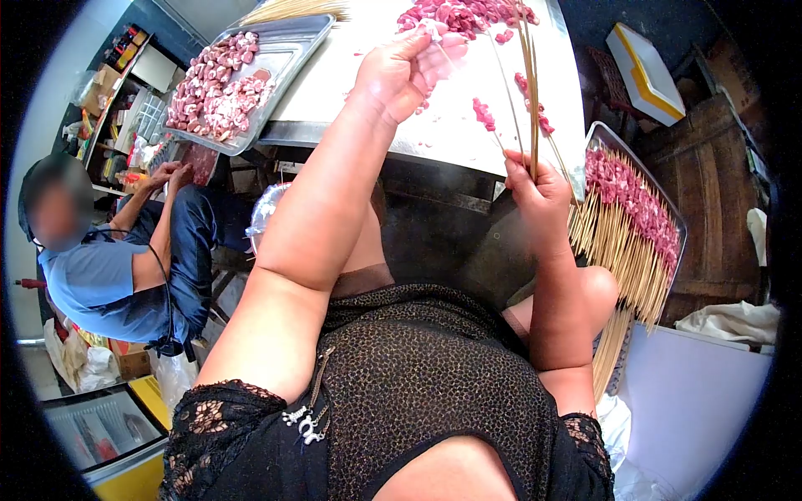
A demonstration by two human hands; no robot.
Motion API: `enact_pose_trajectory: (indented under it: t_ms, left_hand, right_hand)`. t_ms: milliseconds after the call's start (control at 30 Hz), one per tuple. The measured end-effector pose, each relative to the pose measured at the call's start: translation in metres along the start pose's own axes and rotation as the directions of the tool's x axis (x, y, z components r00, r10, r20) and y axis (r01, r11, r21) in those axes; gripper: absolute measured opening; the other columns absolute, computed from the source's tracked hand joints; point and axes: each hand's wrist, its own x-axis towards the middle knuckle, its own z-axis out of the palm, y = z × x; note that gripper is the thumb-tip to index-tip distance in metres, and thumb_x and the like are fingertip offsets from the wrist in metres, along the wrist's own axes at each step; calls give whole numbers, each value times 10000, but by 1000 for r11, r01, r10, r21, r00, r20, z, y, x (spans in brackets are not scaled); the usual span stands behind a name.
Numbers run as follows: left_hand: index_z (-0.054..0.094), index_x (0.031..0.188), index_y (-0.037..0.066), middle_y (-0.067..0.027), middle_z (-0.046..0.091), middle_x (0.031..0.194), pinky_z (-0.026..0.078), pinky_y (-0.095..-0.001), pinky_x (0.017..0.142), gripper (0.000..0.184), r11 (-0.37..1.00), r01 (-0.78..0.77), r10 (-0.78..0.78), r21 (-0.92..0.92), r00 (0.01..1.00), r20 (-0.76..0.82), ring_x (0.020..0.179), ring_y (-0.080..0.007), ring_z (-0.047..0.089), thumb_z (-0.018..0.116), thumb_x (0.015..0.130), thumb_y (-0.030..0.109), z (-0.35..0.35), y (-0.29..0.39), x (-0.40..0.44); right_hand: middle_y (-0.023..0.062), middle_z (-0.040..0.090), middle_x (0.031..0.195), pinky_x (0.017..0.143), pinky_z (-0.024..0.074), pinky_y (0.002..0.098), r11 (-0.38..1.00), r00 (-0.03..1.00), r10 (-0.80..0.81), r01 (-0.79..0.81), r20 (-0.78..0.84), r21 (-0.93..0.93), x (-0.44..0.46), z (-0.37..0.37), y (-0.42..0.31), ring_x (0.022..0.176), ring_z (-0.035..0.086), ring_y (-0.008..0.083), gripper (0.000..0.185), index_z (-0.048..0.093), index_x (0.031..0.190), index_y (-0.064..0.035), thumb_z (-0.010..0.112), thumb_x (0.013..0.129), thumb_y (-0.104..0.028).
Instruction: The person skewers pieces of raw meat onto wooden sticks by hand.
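Blue shirt on a seated co-worker, whose hands meet above the knees; shelved goods beyond, yellow-edged cabinet nearer. Metal tray, at the left end of a white desk: contains pink-and-white pieces. Loose sticks, a bundle, at the tray's far side. Left hand, raised over the desk: thumb and fingertips pinched on a small pale piece, other fingers loosely curled; the forearm crosses the desk's near edge, hiding part of it. Red meat, heaped on the far part of the desk. Skewered meat, one short run on a stick near the right hand. That hand: closed round a bundle of upright sticks, which block some of the desk behind. Second tray, right of the desk: loaded skewers side by side, bare ends toward the wearer. Outermost: white-and-yellow box, brown wooden panel, white cloth.
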Motion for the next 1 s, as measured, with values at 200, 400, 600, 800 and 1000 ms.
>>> enact_pose_trajectory:
  t_ms: [200,400,600,800,1000]
  left_hand:
    - [502,1079,-71,-251,584,1048,489,-442,891,264,992,-11,12,129,1000,-5,983,-338,596,422,932,132,8,-4,-5]
    - [505,1067,-65,-249,582,1061,491,-415,879,242,990,31,-36,139,999,38,986,-329,595,404,930,106,14,-11,-8]
    - [426,1152,-78,-254,547,1117,478,-422,898,277,999,-42,41,8,990,135,1047,-338,559,411,915,64,5,-9,1]
    - [456,1138,-90,-234,560,1104,487,-428,892,284,995,-48,51,-86,998,34,1021,-314,573,415,926,95,1,-9,5]
    - [471,1126,-82,-206,589,1052,504,-432,873,285,996,-91,92,18,992,-85,989,-299,590,442,931,123,1,-8,7]
  right_hand:
    - [-17,561,662,562,403,189,999,1000,-17,18,-9,49,0,3,1,610,494,42,177,648,980,-1,598,849,-108]
    - [-32,537,661,530,361,171,983,997,77,-80,24,167,-1,4,-8,586,455,29,179,646,991,-6,598,853,-108]
    - [-47,518,670,482,288,150,982,999,43,-41,-5,183,1,2,-5,545,405,7,190,620,1024,13,584,865,-86]
    - [-37,543,682,541,370,167,986,998,61,-64,19,154,-1,0,-5,597,464,28,184,646,997,-4,606,848,-105]
    - [-33,546,678,560,386,171,992,998,54,-55,14,112,-2,0,-4,611,477,34,186,648,991,-1,608,848,-112]
